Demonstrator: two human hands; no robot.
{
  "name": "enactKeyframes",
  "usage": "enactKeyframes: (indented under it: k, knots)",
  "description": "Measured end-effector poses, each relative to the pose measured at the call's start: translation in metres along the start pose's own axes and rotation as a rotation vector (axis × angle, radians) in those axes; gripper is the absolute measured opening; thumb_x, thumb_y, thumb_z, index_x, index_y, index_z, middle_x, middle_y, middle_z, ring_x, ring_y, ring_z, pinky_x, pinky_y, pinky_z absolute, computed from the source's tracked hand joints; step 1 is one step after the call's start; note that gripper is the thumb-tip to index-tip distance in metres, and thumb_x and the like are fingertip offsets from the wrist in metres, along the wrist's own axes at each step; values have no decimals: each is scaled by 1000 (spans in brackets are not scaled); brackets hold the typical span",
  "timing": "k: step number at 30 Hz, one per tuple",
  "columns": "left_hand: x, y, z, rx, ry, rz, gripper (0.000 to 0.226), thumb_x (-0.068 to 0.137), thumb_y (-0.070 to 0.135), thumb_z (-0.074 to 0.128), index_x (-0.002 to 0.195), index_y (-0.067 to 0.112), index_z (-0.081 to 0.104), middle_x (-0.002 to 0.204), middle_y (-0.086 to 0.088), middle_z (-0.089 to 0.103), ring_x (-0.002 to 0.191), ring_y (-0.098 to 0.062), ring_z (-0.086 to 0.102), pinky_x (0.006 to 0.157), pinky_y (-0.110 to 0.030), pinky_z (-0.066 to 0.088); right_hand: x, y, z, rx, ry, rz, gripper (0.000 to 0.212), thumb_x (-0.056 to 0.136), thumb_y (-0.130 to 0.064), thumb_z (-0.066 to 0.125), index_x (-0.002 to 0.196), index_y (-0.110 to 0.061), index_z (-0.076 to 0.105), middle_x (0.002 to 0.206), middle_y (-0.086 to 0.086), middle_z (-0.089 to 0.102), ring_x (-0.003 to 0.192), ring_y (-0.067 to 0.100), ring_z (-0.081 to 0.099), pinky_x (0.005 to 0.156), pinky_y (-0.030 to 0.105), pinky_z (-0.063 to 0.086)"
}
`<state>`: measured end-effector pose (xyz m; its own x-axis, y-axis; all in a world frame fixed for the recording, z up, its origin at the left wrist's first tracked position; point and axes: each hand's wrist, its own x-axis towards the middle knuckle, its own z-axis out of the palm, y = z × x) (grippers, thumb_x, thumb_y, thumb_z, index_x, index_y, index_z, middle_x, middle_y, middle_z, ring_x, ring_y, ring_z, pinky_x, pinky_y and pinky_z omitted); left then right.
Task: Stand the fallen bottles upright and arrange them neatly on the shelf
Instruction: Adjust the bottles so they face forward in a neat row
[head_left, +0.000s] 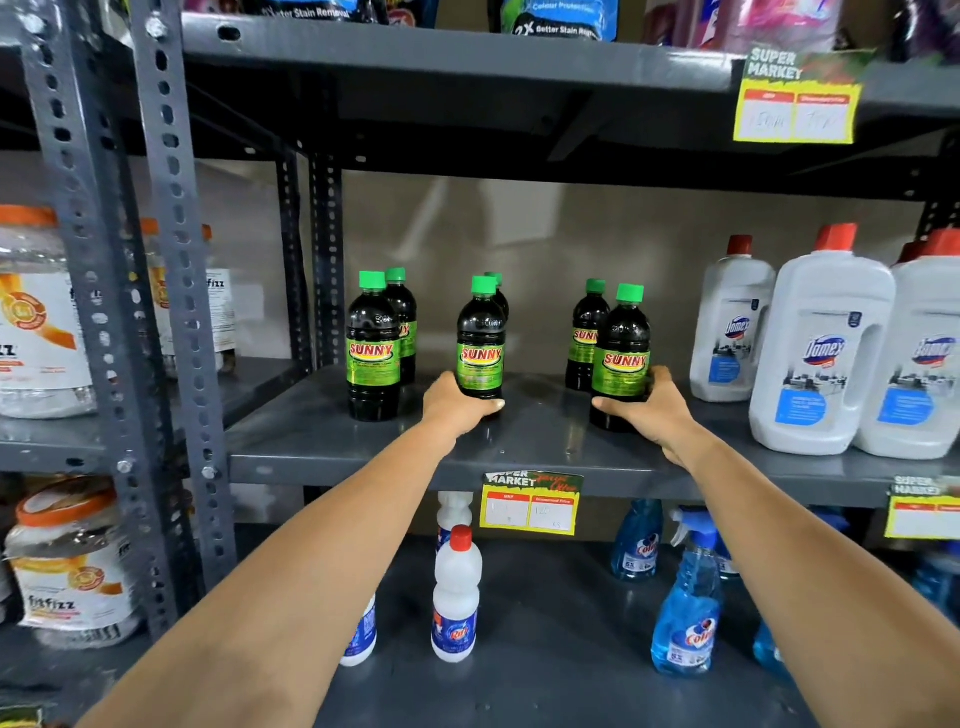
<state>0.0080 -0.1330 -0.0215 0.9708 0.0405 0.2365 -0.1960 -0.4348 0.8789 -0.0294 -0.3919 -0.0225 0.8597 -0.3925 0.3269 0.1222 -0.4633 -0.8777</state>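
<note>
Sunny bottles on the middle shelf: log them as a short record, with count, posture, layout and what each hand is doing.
count: six dark Sunny bottles, green caps
posture: all upright
layout: three front-and-back pairs on the grey shelf
left hand: gripping base of middle front bottle
right hand: gripping base of right front bottle
left front bottle: untouched
neighbours: white Domex jugs to the right

Light: bright, even, from above/front; you get no harsh shadows.
Shadow: underside of the upper shelf (467, 130) goes dark; soft dim patch under the dark bottles (480, 343).
Glare: pale sheen on the grey shelf (545, 441) top and on the bottle shoulders.
Focus: centre sharp, labels readable; your forearms near the bottom edge go soft.
Distortion: wide-angle; uprights (176, 291) at left lean and bow, edge items stretched.
Price tags (795, 111): writing washed out, unreadable.
</note>
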Motion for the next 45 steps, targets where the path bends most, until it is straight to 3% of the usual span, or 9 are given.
enactKeyframes:
  k: [12,19,31,36,45]
  knots:
    - [-22,4,4,46,-33,99,61,70,32,85,119,12,56,123,-8,62,114,-25,56,86,-29,42,-19,5,-15,-40,55,8,87,64,-31,89,133,-12,38,128,6,59,116,25,56,95,39,47]
    - [-31,5,2,27,-38,121,60,70,29,85,120,10,57,124,-11,63,115,-27,56,96,-37,46,-26,1,-14,-57,53,10,87,66,-31,87,134,-12,36,131,7,57,118,26,55,96,39,46]
    - [-31,1,3,0,-33,128,60,71,31,84,121,11,57,123,-9,64,113,-25,58,95,-35,46,-32,-4,-14,-42,46,-3,83,70,-28,85,136,-10,37,136,9,55,118,23,52,92,34,42]
    - [-30,1,4,11,-36,130,60,70,32,84,120,11,58,122,-9,65,113,-25,58,95,-36,47,-32,-3,-16,-28,13,4,79,72,-24,84,135,-10,38,136,10,55,108,17,49,92,33,40]
    - [-31,1,4,16,-26,133,59,70,32,84,119,10,59,120,-10,65,112,-25,59,90,-32,46,-30,-2,-15,-23,17,-3,80,72,-24,84,135,-10,39,135,9,56,114,21,52,93,33,41]
